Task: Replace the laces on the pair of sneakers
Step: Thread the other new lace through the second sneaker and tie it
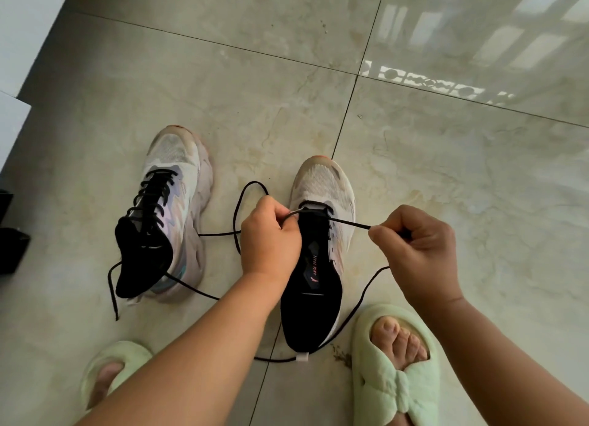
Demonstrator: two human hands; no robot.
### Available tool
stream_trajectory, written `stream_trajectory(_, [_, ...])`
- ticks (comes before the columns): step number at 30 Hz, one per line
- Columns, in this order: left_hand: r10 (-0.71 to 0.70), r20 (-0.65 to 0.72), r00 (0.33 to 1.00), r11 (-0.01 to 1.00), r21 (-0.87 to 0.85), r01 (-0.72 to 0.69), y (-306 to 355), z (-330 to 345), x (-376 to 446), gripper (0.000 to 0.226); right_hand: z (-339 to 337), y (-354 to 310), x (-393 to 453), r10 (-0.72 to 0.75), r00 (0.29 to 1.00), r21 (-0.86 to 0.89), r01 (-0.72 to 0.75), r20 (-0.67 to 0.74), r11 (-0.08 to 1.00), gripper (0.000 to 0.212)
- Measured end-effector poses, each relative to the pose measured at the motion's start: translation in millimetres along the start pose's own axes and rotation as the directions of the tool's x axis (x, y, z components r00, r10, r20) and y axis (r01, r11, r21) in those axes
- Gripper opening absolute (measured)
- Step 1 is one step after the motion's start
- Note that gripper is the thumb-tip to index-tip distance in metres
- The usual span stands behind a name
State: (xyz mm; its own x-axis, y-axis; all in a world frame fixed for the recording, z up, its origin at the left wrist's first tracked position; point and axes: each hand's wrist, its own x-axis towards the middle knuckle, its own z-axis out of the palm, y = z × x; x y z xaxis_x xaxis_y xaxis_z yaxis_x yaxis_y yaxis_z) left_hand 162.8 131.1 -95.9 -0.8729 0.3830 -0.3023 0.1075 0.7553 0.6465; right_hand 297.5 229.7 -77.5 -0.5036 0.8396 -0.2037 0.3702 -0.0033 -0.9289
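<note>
- While both sneakers stand on the tiled floor (287, 75), the right sneaker (322, 234) at centre frame carries a black lace (350, 223) only through its front eyelets.
- Left hand (271, 234), fingers curled, pinches the lace end at the tongue and covers the shoe's left edge.
- Right hand (417, 244) pinches the other strand, pulled taut toward the right.
- Left sneaker (165, 209), centre left, is fully laced, its ends loose.
- Green slippers (395, 362) sit along the bottom edge; a dark object (9, 234) lies at the left edge.

White mesh sneakers (323, 183) with pastel purple, pink and teal swirls, black tongues. Black laces (153, 199). Pale green fluffy slippers (398, 384). Beige marbled tiles (255, 75), dark grout.
</note>
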Motion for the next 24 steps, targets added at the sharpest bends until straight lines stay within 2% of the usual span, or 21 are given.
stream_trajectory(7, [-0.082,0.013,0.997,0.994,-0.075,0.082,2,3,1,0.017,-6,2,1,-0.006,0.999,-0.027,0.005,-0.039,1.0,0.033])
stream_trajectory(10, [-0.048,0.086,0.995,0.997,-0.06,0.053,3,-3,2,0.017,-9,3,2,0.035,0.998,-0.075,-0.031,0.053,0.997,0.026])
stream_trajectory(12, [0.023,0.162,0.986,1.0,-0.013,-0.021,4,-11,4,0.018,-10,-1,5,0.07,0.988,-0.092,-0.058,0.136,0.994,0.021])
stream_trajectory(14, [0.123,0.248,0.961,0.989,0.049,-0.139,6,-18,5,0.035,-8,-8,10,0.055,0.98,-0.076,-0.041,0.191,0.996,0.016])
stream_trajectory(16, [0.301,0.318,0.899,0.931,0.107,-0.35,15,-21,3,0.05,-3,-17,12,0.005,0.97,-0.058,0.01,0.244,0.998,0.012])
stream_trajectory(18, [0.454,0.362,0.814,0.858,0.068,-0.509,30,-20,-2,0.046,0,-26,15,-0.065,0.951,-0.071,0.091,0.302,0.993,0.007])
stream_trajectory(21, [0.537,0.379,0.754,0.814,0.0,-0.58,40,-20,-1,0.036,-3,-31,22,-0.084,0.941,-0.077,0.116,0.328,0.99,0.005])
stream_trajectory(23, [0.553,0.323,0.768,0.797,0.064,-0.601,36,-23,6,0.027,-9,-31,28,-0.048,0.946,-0.094,0.082,0.32,0.992,0.009])
stream_trajectory(24, [0.533,0.275,0.8,0.81,0.106,-0.577,32,-25,11,0.024,-13,-29,31,-0.026,0.949,-0.106,0.063,0.314,0.992,0.012])
